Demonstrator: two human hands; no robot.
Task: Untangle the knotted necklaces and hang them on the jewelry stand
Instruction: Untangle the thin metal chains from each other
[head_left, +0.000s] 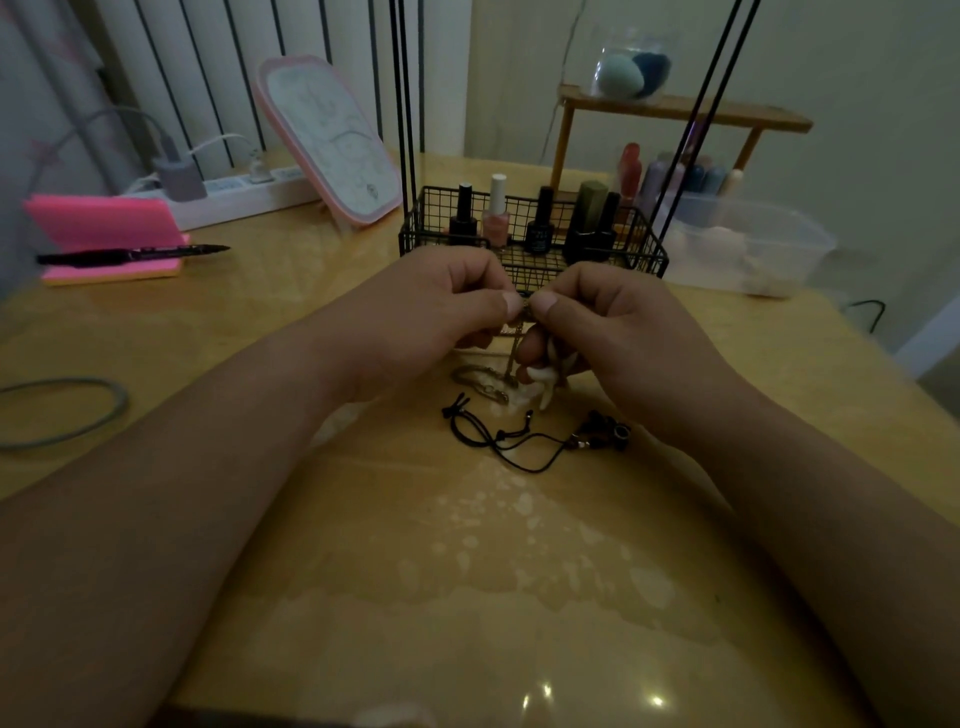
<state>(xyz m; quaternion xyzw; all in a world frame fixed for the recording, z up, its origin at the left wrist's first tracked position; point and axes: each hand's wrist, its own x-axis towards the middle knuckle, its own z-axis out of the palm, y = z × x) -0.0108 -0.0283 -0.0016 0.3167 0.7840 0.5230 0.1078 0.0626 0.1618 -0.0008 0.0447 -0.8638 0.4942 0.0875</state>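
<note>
Both hands meet above the table's middle. My left hand and my right hand pinch a thin gold chain necklace between thumbs and fingertips, close together. The chain hangs down to a small heap on the table. A white shell or tooth pendant dangles under my right hand. A black cord necklace with dark beads lies loose on the table just in front of the hands. The black wire stand, with tall thin rods, rises right behind the hands.
Nail polish bottles stand in the stand's basket. A pink mirror, power strip, pink notepad with pen sit back left. A clear plastic box and wooden shelf are back right. A grey ring lies at left.
</note>
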